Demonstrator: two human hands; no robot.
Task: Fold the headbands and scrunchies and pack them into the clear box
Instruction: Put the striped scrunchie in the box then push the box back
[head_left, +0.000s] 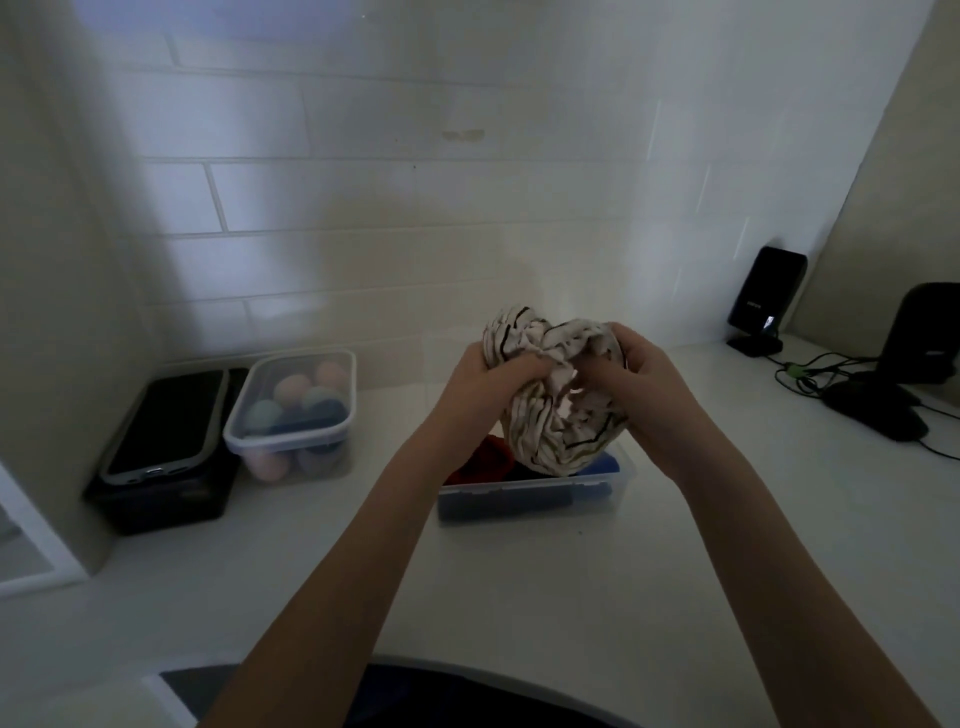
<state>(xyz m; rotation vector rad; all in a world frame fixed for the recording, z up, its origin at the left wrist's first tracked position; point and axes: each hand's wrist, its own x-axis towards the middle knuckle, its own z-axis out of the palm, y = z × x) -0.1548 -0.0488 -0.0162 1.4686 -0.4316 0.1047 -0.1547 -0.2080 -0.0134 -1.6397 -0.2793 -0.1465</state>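
A cream striped scrunchie (558, 415) hangs bunched above the clear box (618, 480). My left hand (483, 376) grips its left side and my right hand (641, 379) grips its right side, both with curled fingers. The clear box sits on the white counter below my hands. Inside it lie a red fabric piece (480, 462), a blue one (605, 462) and dark items at the front. The scrunchie hides part of the box's far side.
A second clear tub (291, 441) with pastel round things stands at the left, beside a black box (166, 483) with a dark lid. A black stand (763, 306), cables (810, 371) and a dark device sit at the right. A tiled wall rises behind.
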